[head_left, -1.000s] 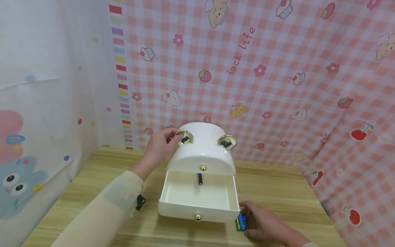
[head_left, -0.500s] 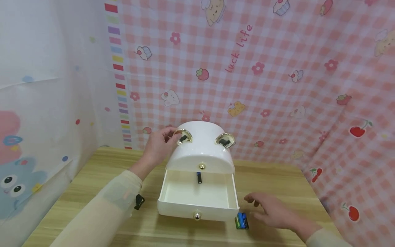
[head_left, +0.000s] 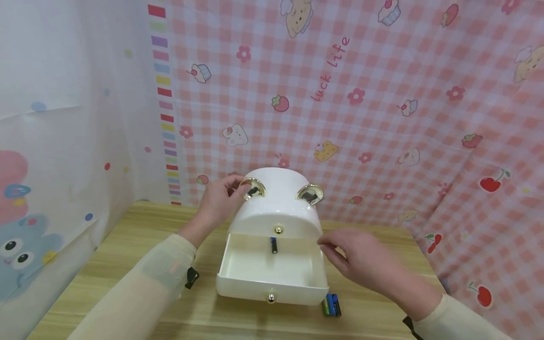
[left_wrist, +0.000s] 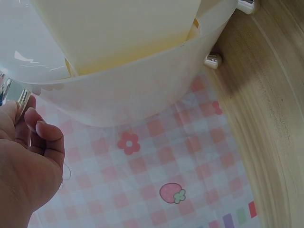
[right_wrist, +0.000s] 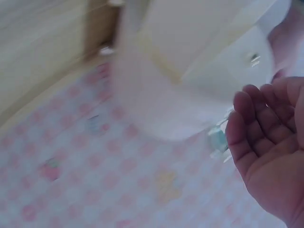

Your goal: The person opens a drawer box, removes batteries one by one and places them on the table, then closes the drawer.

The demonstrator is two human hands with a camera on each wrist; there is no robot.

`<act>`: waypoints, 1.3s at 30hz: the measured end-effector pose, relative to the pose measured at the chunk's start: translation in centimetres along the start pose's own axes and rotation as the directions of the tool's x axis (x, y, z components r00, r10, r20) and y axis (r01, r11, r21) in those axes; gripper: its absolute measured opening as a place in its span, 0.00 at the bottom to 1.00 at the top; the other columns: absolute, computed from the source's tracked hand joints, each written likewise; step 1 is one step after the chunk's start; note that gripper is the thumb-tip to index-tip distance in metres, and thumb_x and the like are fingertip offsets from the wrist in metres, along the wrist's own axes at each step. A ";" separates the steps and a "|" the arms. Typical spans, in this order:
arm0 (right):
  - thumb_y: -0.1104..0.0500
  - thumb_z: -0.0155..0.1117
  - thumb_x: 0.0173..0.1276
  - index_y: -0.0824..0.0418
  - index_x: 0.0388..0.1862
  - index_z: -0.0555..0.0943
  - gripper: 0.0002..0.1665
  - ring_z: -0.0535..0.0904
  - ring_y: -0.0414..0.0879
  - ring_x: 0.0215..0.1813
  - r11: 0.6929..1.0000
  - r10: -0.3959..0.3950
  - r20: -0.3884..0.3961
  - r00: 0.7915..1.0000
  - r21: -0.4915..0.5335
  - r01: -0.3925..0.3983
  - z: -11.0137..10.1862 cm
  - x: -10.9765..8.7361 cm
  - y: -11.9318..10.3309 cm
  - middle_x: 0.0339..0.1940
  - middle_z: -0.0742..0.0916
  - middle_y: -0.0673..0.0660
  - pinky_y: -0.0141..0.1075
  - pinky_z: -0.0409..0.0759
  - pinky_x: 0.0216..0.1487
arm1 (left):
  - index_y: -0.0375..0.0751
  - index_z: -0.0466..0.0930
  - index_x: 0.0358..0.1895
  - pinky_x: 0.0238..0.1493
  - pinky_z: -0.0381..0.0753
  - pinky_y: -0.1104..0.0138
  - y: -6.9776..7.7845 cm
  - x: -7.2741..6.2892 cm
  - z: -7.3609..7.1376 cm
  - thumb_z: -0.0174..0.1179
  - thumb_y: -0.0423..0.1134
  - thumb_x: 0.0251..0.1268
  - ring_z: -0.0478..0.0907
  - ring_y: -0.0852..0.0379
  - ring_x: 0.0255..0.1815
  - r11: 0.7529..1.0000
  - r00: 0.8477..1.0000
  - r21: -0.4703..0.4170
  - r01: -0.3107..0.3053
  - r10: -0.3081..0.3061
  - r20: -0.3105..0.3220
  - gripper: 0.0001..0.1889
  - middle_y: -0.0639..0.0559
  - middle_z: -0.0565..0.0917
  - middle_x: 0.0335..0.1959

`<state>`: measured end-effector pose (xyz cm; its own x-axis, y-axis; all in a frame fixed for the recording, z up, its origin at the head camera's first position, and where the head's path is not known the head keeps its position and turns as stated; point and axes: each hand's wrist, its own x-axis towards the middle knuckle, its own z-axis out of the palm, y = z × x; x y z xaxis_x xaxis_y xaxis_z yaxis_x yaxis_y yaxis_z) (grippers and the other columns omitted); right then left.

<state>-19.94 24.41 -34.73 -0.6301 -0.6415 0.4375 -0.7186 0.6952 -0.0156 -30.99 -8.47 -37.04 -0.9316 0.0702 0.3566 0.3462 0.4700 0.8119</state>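
A glossy white drawer box point(head_left: 276, 208) with two gold-rimmed ears stands on the wooden table. My left hand point(head_left: 221, 200) pinches its left ear point(head_left: 257, 189) between thumb and fingers; the left wrist view shows this grip too. The lower drawer point(head_left: 272, 293) is pulled out, and one black battery with a blue end point(head_left: 274, 245) lies near its back. My right hand point(head_left: 361, 257) hovers at the drawer's right side, fingers loosely bent with nothing seen between them. In the right wrist view, the palm and bent fingers point(right_wrist: 242, 137) show beside the box.
Several batteries point(head_left: 331, 305), green and blue, lie side by side on the table point(head_left: 238, 326) by the drawer's front right corner. The upper drawer, with a gold knob point(head_left: 278, 229), is closed. A pink checked cloth point(head_left: 272, 71) hangs behind the box.
My right hand has left the batteries, drawn back to the right, then risen forward to the drawer's right side. My left hand has stayed on the ear.
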 end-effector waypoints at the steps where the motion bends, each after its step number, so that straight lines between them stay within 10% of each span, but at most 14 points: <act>1: 0.60 0.75 0.71 0.52 0.43 0.90 0.05 0.86 0.34 0.39 0.999 -0.033 0.008 0.999 0.007 0.033 0.2 0.6 -0.6 0.37 0.92 0.44 0.34 0.86 0.40 | 0.45 0.90 0.52 0.32 0.75 0.70 0.0 0.0 0.0 0.65 0.43 0.79 0.76 0.55 0.34 1.000 1.000 0.000 0.003 -0.003 0.000 0.10 0.47 0.87 0.37; 5: 0.60 0.70 0.75 0.55 0.50 0.90 0.08 0.90 0.40 0.46 0.995 -0.087 0.203 0.975 0.068 0.075 1.3 3.0 -2.8 0.45 0.94 0.49 0.39 0.89 0.48 | 0.45 0.90 0.52 0.33 0.76 0.69 -0.2 0.0 0.0 0.65 0.43 0.79 0.77 0.55 0.34 1.000 1.000 0.003 0.000 0.000 -0.005 0.09 0.47 0.87 0.37; 10: 0.60 0.63 0.79 0.59 0.67 0.84 0.20 0.88 0.49 0.61 0.996 0.009 0.543 0.840 0.073 -0.058 3.1 5.5 -4.7 0.60 0.91 0.55 0.45 0.86 0.63 | 0.46 0.90 0.52 0.33 0.76 0.69 -0.3 0.0 -0.1 0.65 0.43 0.79 0.78 0.55 0.35 1.000 1.000 0.009 0.004 -0.004 -0.005 0.09 0.48 0.88 0.38; 13: 0.60 0.61 0.79 0.63 0.72 0.78 0.25 0.86 0.54 0.65 0.996 0.060 0.614 0.787 0.019 -0.091 4.6 6.3 -5.1 0.67 0.86 0.59 0.47 0.84 0.67 | 0.45 0.90 0.52 0.32 0.76 0.69 -0.3 -0.1 0.0 0.65 0.43 0.78 0.78 0.55 0.35 1.000 1.000 0.012 -0.001 0.001 -0.007 0.09 0.47 0.88 0.37; 17: 0.58 0.58 0.80 0.67 0.73 0.73 0.27 0.83 0.55 0.67 0.996 0.081 0.630 0.772 -0.084 -0.036 6.4 6.9 -4.9 0.69 0.82 0.62 0.46 0.81 0.71 | 0.44 0.90 0.52 0.32 0.76 0.70 -0.2 0.0 0.1 0.66 0.43 0.78 0.79 0.56 0.34 1.000 1.000 0.014 -0.022 0.022 -0.015 0.10 0.47 0.89 0.37; 27: 0.58 0.53 0.83 0.69 0.72 0.72 0.25 0.82 0.49 0.66 0.955 0.076 0.643 0.762 -0.266 0.129 8.7 7.2 -4.3 0.68 0.82 0.63 0.40 0.78 0.74 | 0.44 0.90 0.52 0.31 0.76 0.70 -0.1 -0.1 0.1 0.66 0.42 0.78 0.78 0.56 0.33 1.000 0.999 0.002 -0.029 0.029 -0.014 0.09 0.47 0.88 0.36; 33: 0.61 0.58 0.80 0.66 0.62 0.77 0.17 0.84 0.44 0.51 0.918 -0.032 0.576 0.817 -0.305 0.252 9.1 6.8 -3.7 0.55 0.83 0.57 0.36 0.87 0.57 | 0.44 0.90 0.52 0.31 0.75 0.70 -0.1 -0.1 0.1 0.66 0.43 0.78 0.77 0.55 0.33 1.000 1.000 0.006 -0.013 0.013 -0.010 0.10 0.47 0.88 0.35; 39: 0.61 0.66 0.76 0.58 0.44 0.84 0.03 0.80 0.39 0.40 0.948 -0.109 0.501 0.858 -0.206 0.241 9.6 6.7 -3.2 0.43 0.84 0.52 0.29 0.83 0.40 | 0.44 0.90 0.52 0.31 0.75 0.70 -0.1 -0.1 0.2 0.66 0.43 0.78 0.77 0.56 0.33 1.000 1.000 0.003 -0.018 0.018 -0.012 0.10 0.47 0.88 0.36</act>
<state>-24.69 14.78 -40.35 -0.6098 -0.7891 -0.0734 -0.7728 0.5716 0.2758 -30.94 -8.40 -37.28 -0.9239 0.0683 0.3765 0.3624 0.4716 0.8039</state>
